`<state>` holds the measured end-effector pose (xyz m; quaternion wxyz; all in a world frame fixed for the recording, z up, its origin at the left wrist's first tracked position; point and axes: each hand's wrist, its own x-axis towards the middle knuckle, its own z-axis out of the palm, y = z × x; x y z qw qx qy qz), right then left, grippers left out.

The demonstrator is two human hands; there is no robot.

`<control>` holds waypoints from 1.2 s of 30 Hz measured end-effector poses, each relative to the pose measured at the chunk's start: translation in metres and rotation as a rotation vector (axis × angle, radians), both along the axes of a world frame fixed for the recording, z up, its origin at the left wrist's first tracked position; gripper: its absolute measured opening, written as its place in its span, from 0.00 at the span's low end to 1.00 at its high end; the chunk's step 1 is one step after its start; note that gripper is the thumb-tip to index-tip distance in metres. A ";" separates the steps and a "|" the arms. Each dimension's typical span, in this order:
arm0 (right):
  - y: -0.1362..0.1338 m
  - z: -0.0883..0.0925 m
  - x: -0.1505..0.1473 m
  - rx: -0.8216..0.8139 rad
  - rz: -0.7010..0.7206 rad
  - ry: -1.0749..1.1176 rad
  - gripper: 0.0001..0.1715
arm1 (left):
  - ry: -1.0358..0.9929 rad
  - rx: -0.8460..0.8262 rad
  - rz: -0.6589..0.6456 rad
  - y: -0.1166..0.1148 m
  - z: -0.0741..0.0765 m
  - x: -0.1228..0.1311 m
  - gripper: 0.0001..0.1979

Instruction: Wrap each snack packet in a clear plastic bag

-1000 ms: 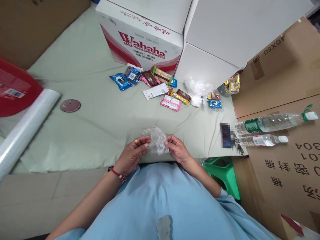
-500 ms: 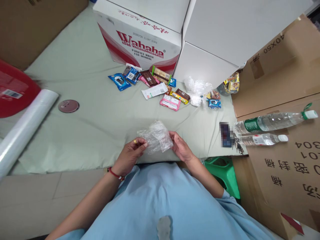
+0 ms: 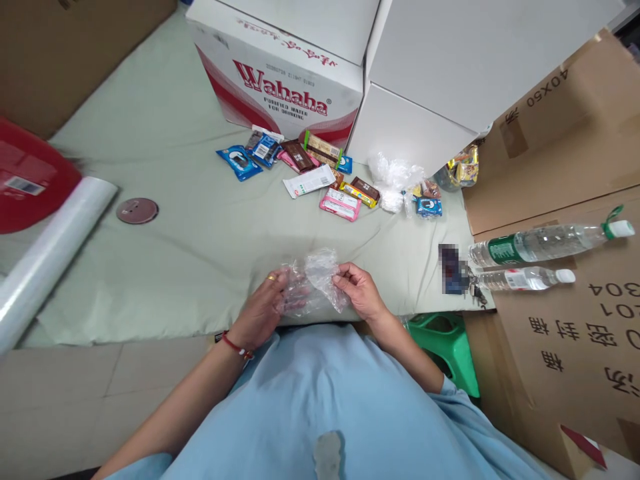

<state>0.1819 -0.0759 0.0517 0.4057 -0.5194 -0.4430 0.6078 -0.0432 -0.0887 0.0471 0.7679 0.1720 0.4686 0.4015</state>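
Observation:
A crumpled clear plastic bag (image 3: 320,277) is held between my two hands, low over the near edge of the cloth-covered table. My left hand (image 3: 265,297), with a ring and a red bracelet, grips its left side. Some of those fingers show through the film; whether they are inside the bag or under it I cannot tell. My right hand (image 3: 361,290) pinches the bag's right edge between thumb and fingers. Beyond the hands lies a loose group of wrapped snacks, among them a pink packet (image 3: 340,204), a white packet (image 3: 309,181) and a blue packet (image 3: 240,163).
A Wahaha carton (image 3: 285,87) stands behind the snacks. Bunched clear plastic (image 3: 395,175) lies to their right. Two water bottles (image 3: 550,241) rest on cardboard at right. At left are a plastic film roll (image 3: 55,260), a brown disc (image 3: 137,211) and a red object (image 3: 35,180).
My left hand has moved slightly, and its fingers now show through the film. My right fingers have closed further over the bag's edge. The bag has changed shape; the snacks have stayed put.

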 end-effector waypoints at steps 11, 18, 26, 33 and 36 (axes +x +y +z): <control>-0.015 -0.006 -0.018 0.178 0.217 -0.243 0.45 | 0.091 0.085 0.023 -0.002 0.004 0.012 0.28; -0.002 -0.013 0.004 0.001 -0.032 -0.142 0.18 | -0.021 -0.028 0.290 0.000 0.004 -0.003 0.24; 0.006 0.004 0.035 -0.108 -0.187 -0.028 0.22 | -0.139 -0.079 0.399 0.006 -0.006 -0.010 0.15; 0.005 -0.007 0.036 -0.041 -0.222 -0.201 0.21 | -0.119 -0.005 0.286 0.005 -0.008 -0.011 0.23; 0.006 -0.011 0.040 -0.025 -0.235 -0.259 0.21 | -0.094 0.039 0.245 0.004 -0.009 -0.014 0.28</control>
